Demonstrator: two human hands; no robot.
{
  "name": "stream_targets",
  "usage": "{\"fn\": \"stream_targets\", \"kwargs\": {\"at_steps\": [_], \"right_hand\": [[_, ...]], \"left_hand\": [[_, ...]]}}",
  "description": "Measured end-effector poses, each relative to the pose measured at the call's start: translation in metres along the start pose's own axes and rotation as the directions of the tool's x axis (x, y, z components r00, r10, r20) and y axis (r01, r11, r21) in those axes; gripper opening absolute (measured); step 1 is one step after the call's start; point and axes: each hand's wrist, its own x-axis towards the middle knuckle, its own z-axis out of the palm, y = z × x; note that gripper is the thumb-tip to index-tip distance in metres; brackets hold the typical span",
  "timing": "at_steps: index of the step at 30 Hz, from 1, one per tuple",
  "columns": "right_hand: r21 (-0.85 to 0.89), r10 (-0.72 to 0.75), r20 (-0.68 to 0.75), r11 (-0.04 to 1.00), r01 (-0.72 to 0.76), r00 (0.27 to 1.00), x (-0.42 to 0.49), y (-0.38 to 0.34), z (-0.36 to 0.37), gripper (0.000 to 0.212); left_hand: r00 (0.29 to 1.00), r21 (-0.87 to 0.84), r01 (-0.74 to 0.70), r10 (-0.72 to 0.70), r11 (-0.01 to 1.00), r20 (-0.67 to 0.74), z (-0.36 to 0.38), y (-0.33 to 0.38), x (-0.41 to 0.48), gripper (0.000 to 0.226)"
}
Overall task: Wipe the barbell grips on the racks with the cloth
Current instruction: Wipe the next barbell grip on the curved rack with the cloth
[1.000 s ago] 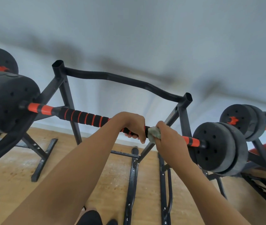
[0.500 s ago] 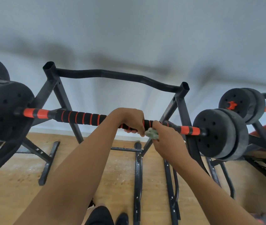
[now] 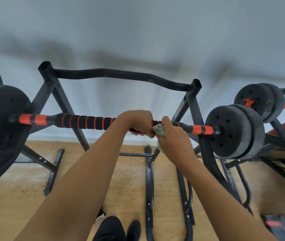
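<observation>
A barbell lies across a black rack [image 3: 195, 108], its black foam grip [image 3: 84, 122] ringed with orange stripes. Black weight plates sit at its left end [image 3: 0, 117] and right end [image 3: 234, 131]. My left hand [image 3: 138, 123] is wrapped around the grip near its middle. Just to its right, my right hand [image 3: 173, 136] presses a pale green cloth [image 3: 159, 130] onto the bar, fingers closed over it. Most of the cloth is hidden under that hand.
A curved black crossbar [image 3: 120, 75] tops the rack behind the barbell. A second barbell with plates [image 3: 260, 100] rests on another rack at the right. Black rack feet [image 3: 149, 188] run along the wooden floor below, beside my shoes [image 3: 133, 230].
My right hand with the cloth has slid left along the bar, closing up against my left hand. The camera view has shifted a little, so the rack sits more centred.
</observation>
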Motion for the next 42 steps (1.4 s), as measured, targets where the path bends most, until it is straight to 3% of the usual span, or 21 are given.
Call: {"fn": "stream_targets", "kwargs": {"at_steps": [8,14,17,19,21,23,25,27,29,32,35,42], "right_hand": [[0.036,0.035,-0.053,0.999,-0.033,0.998,0.009,-0.012,-0.003,0.013],[-0.278,-0.002,0.052,0.961,0.017,0.999,0.046,-0.023,-0.028,0.016],[-0.306,-0.007,0.055,0.952,0.024,0.998,0.065,-0.020,-0.041,0.014],[-0.282,-0.008,-0.031,0.959,-0.001,0.999,0.073,-0.008,-0.051,0.014],[-0.274,-0.046,-0.134,0.962,0.008,0.990,0.079,0.007,-0.060,0.016],[-0.266,-0.116,-0.157,0.961,0.071,0.981,0.079,0.021,-0.063,0.018],[-0.304,-0.184,-0.073,0.940,0.154,0.980,0.077,0.030,-0.057,0.022],[-0.320,-0.223,0.104,0.915,0.245,0.969,0.071,0.034,-0.047,0.024],[-0.212,-0.205,0.204,0.946,0.247,0.957,0.062,0.035,-0.045,0.023],[-0.038,-0.224,0.221,0.970,0.238,0.949,0.046,0.037,-0.048,0.019],[-0.015,-0.272,0.233,0.959,0.283,0.934,0.034,0.033,-0.048,0.018],[-0.116,-0.349,-0.054,0.933,0.341,0.935,0.039,0.036,-0.041,0.017]], "left_hand": [[0.999,0.022,0.014,-0.014,1.000,0.034,-0.003,0.003,0.001,0.018],[0.999,0.058,-0.011,0.009,0.998,0.034,0.000,0.003,0.002,0.018],[0.999,0.104,-0.029,0.028,0.994,0.016,-0.003,0.003,-0.002,0.015],[0.990,0.158,-0.109,0.121,0.981,-0.068,-0.003,0.001,-0.005,0.026],[0.938,0.341,-0.173,0.260,0.924,-0.228,0.002,-0.003,-0.009,0.035],[0.876,0.524,-0.128,0.344,0.842,-0.339,0.016,-0.004,-0.011,0.033],[0.831,0.621,-0.046,0.375,0.783,-0.411,0.034,-0.003,-0.010,0.027],[0.789,0.639,0.014,0.384,0.769,-0.480,0.047,-0.002,-0.007,0.024],[0.773,0.627,0.055,0.365,0.777,-0.519,0.049,0.000,-0.005,0.023],[0.768,0.611,0.087,0.337,0.787,-0.544,0.046,0.001,-0.002,0.022],[0.765,0.615,0.109,0.329,0.781,-0.553,0.047,0.002,0.000,0.020],[0.798,0.587,0.116,0.277,0.801,-0.535,0.039,0.006,-0.001,0.017]]}}
